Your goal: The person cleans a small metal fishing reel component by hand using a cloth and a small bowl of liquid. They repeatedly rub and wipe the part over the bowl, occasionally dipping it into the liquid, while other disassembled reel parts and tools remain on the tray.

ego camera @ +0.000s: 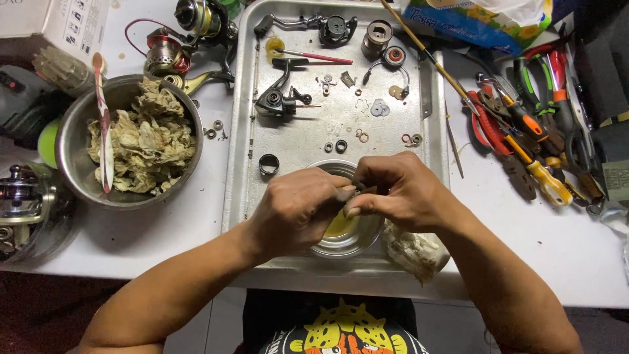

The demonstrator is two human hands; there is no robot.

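My left hand [295,210] and my right hand [396,190] meet over a small round metal tin [341,239] with yellow grease inside, at the near end of a metal tray [239,170]. Both hands pinch a small dark part [357,191] between their fingertips; most of it is hidden by the fingers. A crumpled white rag [413,252] lies just under my right wrist. Farther up the tray lie a black reel body [278,98], a crank handle [288,23], a spool piece [378,33], a black ring [268,164] and several small washers.
A steel bowl [72,164] full of used rags with a spoon stands left. Fishing reels [177,46] lie behind it, another reel [19,196] at far left. Pliers and screwdrivers [531,124] crowd the right side. A thin rod [426,52] crosses the tray's far right corner.
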